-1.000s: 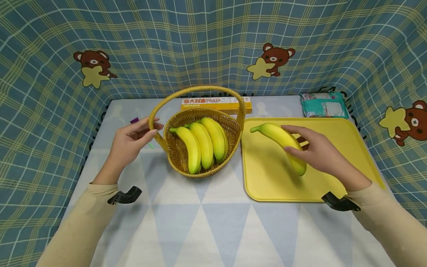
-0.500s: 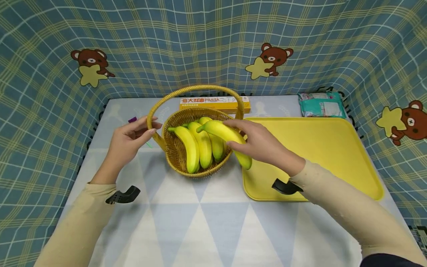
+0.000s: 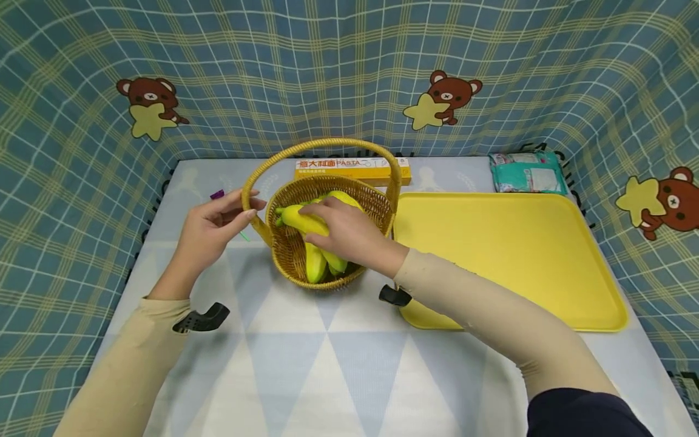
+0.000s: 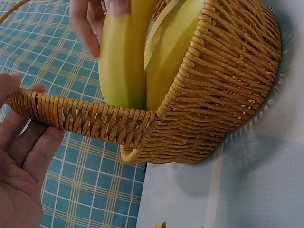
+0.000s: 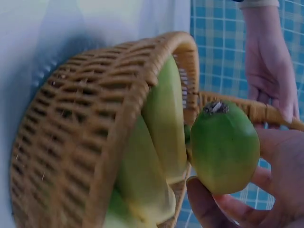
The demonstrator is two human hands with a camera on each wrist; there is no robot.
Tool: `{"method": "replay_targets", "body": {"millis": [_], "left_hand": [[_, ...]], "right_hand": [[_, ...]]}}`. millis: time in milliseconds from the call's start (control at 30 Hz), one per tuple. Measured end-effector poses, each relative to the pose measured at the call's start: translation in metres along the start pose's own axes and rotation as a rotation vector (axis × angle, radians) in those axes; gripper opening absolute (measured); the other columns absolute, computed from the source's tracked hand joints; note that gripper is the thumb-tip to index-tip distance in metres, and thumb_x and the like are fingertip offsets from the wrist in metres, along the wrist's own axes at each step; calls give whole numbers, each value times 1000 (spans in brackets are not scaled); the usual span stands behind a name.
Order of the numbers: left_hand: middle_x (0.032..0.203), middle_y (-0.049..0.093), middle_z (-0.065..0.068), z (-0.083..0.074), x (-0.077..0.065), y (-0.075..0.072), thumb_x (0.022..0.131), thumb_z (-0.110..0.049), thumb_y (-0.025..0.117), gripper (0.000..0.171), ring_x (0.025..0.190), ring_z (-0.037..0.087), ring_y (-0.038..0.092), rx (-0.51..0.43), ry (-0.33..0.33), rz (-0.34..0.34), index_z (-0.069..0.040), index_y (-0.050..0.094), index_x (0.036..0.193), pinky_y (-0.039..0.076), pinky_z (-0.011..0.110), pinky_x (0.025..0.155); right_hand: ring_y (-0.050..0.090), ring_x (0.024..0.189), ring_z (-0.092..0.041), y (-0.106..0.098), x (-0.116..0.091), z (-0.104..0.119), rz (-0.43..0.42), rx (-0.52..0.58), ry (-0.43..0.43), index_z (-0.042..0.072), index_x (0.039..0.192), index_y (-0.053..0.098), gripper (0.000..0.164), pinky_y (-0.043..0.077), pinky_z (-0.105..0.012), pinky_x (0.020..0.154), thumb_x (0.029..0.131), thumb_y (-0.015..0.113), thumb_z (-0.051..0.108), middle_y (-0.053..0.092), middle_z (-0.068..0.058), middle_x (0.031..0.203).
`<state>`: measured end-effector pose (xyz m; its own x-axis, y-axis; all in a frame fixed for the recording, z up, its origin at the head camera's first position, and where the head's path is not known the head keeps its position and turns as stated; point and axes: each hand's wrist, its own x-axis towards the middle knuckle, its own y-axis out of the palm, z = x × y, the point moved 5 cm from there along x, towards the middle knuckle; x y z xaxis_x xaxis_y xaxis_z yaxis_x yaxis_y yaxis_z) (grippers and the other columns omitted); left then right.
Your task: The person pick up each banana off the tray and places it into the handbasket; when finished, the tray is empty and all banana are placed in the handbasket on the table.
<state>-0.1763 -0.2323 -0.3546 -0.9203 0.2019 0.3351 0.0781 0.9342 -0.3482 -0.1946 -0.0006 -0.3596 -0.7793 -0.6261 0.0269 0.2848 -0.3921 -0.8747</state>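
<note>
My left hand grips the arched handle of a wicker basket at its left side, thumb and fingers round the weave. With my right hand I hold a yellow banana over the basket, above several other bananas lying inside. In the left wrist view the held banana stands beside another one at the rim. The right wrist view shows its greenish end between thumb and fingers, with the bananas in the basket next to it.
A yellow tray lies right of the basket, under my right forearm. Behind the basket is a pasta box. A teal packet sits at the back right, and a small purple object shows behind my left hand.
My right hand has carried the banana leftward from above the yellow tray into the basket's opening, over the other bananas. The left hand has stayed on the handle.
</note>
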Motion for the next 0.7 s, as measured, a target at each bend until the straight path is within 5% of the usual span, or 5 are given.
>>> {"method": "replay_targets", "body": {"millis": [367,600,700], "left_hand": [[114,75,4,0,0,0,99,0,65,35,105,9,71,24,-2,-1,0,66,134,55,19,92],[114,75,5,3,-1,-2,99,-2,65,35,104,11,71,24,-15,-6,-3,66,134,55,20,92],[113,75,5,3,-1,-2,99,-2,65,35,105,12,71,19,-14,-6,-3,66,134,55,20,92]], "right_hand": [[54,126,-20,17,4,6,129,50,-8,24,152,50,68,49,-35,100,93,71,51,51,-8,146],[57,113,-17,16,-4,2,265,178,-113,21,154,47,66,49,-32,91,95,71,39,46,-5,152],[51,129,-18,19,-5,1,331,180,-139,22,154,47,64,46,-34,102,96,70,36,43,-4,155]]}}
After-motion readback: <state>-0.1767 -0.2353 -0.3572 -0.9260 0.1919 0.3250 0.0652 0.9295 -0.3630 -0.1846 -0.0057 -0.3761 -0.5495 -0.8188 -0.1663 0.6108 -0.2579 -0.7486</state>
